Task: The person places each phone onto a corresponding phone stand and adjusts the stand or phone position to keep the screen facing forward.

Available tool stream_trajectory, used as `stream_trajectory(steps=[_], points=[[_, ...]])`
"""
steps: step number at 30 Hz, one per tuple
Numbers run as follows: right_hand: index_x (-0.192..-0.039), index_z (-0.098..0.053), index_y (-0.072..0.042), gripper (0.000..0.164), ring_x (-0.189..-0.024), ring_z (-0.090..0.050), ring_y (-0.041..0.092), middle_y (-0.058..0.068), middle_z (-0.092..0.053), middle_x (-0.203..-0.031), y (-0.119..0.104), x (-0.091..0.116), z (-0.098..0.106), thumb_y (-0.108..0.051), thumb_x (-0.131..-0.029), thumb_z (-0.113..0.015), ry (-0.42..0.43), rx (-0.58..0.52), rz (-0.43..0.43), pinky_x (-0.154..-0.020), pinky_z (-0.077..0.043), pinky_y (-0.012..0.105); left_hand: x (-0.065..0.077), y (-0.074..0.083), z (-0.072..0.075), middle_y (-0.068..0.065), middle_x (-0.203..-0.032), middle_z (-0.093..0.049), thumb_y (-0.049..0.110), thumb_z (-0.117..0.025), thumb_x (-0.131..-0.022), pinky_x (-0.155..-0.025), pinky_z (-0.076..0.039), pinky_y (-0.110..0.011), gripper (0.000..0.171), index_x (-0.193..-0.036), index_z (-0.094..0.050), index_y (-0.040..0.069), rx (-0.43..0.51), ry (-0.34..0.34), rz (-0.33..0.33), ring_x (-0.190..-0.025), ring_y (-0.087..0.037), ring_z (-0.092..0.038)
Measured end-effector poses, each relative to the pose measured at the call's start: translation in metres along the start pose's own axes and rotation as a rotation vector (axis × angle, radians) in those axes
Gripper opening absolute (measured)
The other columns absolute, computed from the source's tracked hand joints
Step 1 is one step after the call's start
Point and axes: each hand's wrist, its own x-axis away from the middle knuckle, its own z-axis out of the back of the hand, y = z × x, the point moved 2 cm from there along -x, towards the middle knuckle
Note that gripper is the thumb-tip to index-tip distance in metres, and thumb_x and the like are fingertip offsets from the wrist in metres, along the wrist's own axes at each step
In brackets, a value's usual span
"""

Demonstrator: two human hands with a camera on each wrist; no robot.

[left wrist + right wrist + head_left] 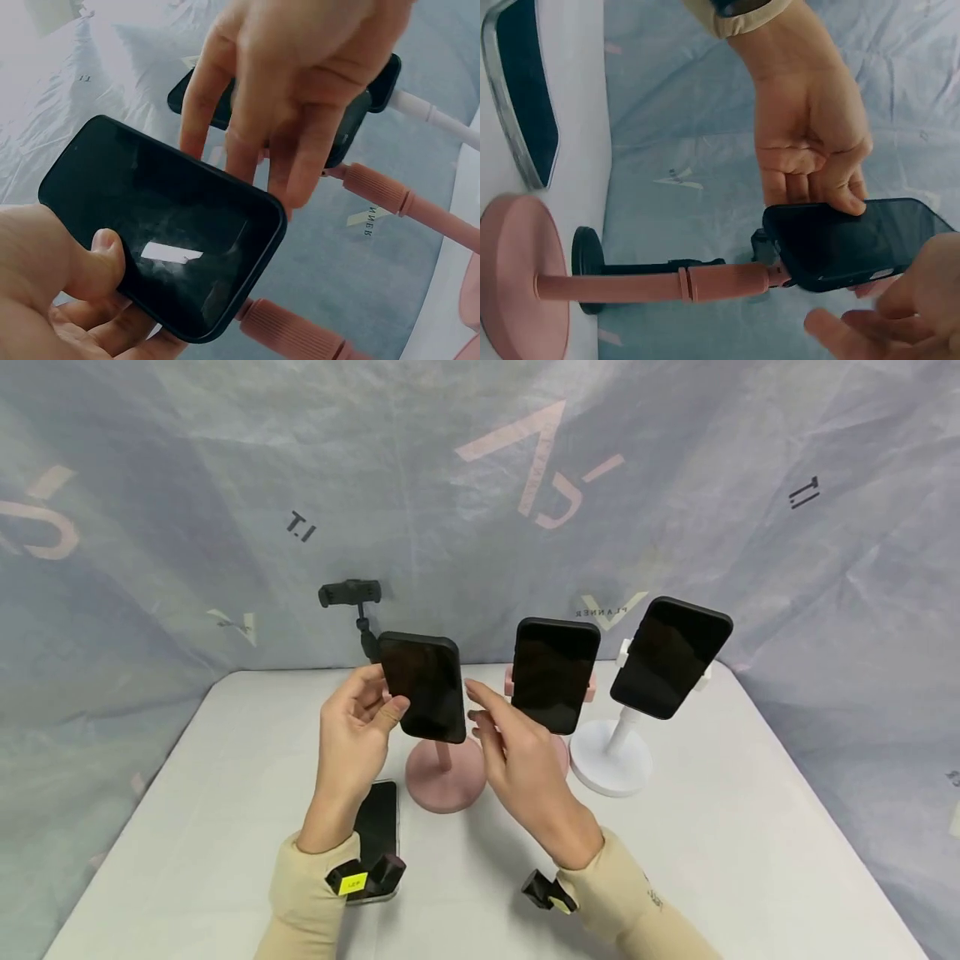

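A black smartphone [423, 687] sits at the top of a pink phone stand [445, 775]. My left hand [353, 718] grips its left edge, thumb on the screen and fingers behind. My right hand [517, 760] is at the phone's right side, fingers extended and a little apart from the edge in the head view. In the right wrist view, the pink clamp [874, 287] shows partly behind the phone; the rest of it is hidden.
To the right, another black phone [555, 672] stands in a pink holder and a third [670, 657] in a white stand [611, 757]. A black stand [350, 592] rises behind. Beside my left wrist a phone [378, 827] lies flat on the white table [210, 827].
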Motion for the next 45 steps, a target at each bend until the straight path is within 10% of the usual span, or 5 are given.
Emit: stream_trajectory(steps=[13,27,45], points=[[-0.114,-0.069,-0.001,0.031,-0.107,-0.063,0.021,0.016,-0.064,-0.121,0.012,-0.009,-0.014,0.011,-0.085,-0.067,0.141,-0.164,0.110,-0.077,-0.057,0.029,0.000,-0.002,0.002,-0.005,-0.095,-0.067,0.000,-0.068,-0.088,-0.073,-0.053,-0.020,0.027,-0.115,-0.063,0.001,0.019,-0.081,0.056,-0.080,-0.017,-0.058],[-0.110,-0.068,0.005,0.030,-0.104,-0.065,0.023,0.018,-0.067,-0.109,0.004,-0.010,-0.005,0.011,-0.081,-0.071,0.207,0.203,0.438,-0.087,-0.055,0.029,-0.002,-0.003,0.000,-0.002,-0.095,-0.064,-0.006,-0.067,-0.087,-0.072,-0.054,-0.020,0.028,-0.114,-0.063,-0.002,0.076,-0.079,0.040,-0.081,-0.016,-0.058],[-0.111,-0.067,0.005,0.028,-0.103,-0.064,0.018,0.014,-0.068,-0.110,0.001,-0.014,0.007,0.004,-0.083,-0.071,0.109,0.360,0.514,-0.091,-0.053,0.027,-0.003,0.000,0.007,-0.005,-0.098,-0.066,-0.006,-0.070,-0.084,-0.069,-0.052,-0.016,0.029,-0.112,-0.067,0.000,-0.028,0.009,-0.038,-0.081,-0.016,-0.064]])
